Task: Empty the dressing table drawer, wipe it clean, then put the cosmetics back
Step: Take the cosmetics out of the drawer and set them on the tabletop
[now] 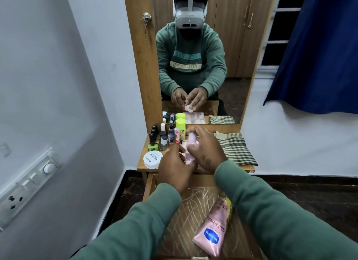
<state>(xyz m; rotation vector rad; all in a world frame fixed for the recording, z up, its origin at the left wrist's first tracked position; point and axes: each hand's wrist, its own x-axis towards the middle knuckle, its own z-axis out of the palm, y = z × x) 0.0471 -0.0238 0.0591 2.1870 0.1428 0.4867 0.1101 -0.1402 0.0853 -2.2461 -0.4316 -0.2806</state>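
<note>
Pink bottle [190, 138] over the bench [141, 165], left hand [175, 167] and right hand [206, 149] both curled round it; pink tube [210, 230] lying in open drawer [149, 186]; nail polishes [163, 141], white jar [152, 159], striped cloth [235, 149] on bench.

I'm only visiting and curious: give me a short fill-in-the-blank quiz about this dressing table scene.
1. The left hand and right hand together hold a small ____ bottle.
2. The Vaseline tube lies in the open ____.
3. The striped cloth lies to the ____ of both hands.
4. The person's reflection shows in the ____.
Missing words: pink; drawer; right; mirror.
</note>
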